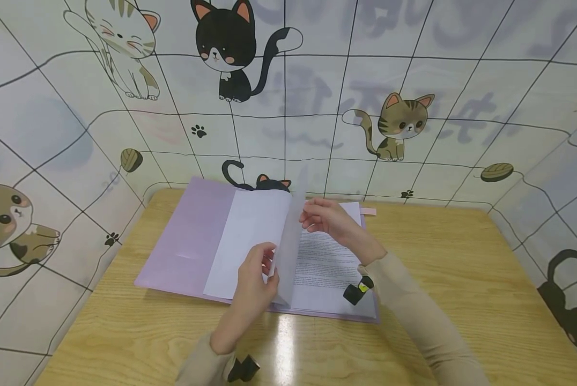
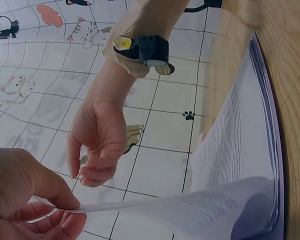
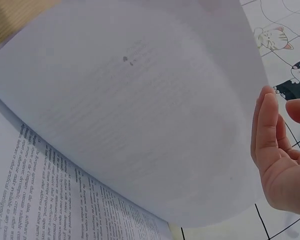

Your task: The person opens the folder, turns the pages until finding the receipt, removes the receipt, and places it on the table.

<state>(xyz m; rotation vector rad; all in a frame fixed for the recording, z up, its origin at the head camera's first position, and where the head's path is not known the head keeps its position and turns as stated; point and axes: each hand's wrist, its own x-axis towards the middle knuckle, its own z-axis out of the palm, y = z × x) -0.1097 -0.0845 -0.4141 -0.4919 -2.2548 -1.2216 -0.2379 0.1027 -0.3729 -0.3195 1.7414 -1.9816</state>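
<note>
A purple folder (image 1: 187,236) lies spread on the table, with white sheets on both of its sides. Between thumb and fingers my left hand (image 1: 252,284) pinches the edge of one sheet of paper (image 2: 155,207), which stands up curved from the middle of the folder. My right hand (image 1: 332,222) is raised beside that sheet's upper part, fingers loosely bent; in the right wrist view the right hand (image 3: 282,150) has nothing between thumb and fingers. Under the lifted sheet, a printed page (image 1: 324,262) shows on the right side.
The wooden table (image 1: 452,268) extends on both sides of the folder. Behind it rises a wall (image 1: 317,134) with a grid and cartoon cats. A pink tab (image 1: 368,211) sticks out at the folder's upper right edge. Black wrist devices (image 1: 242,369) sit on both sleeves.
</note>
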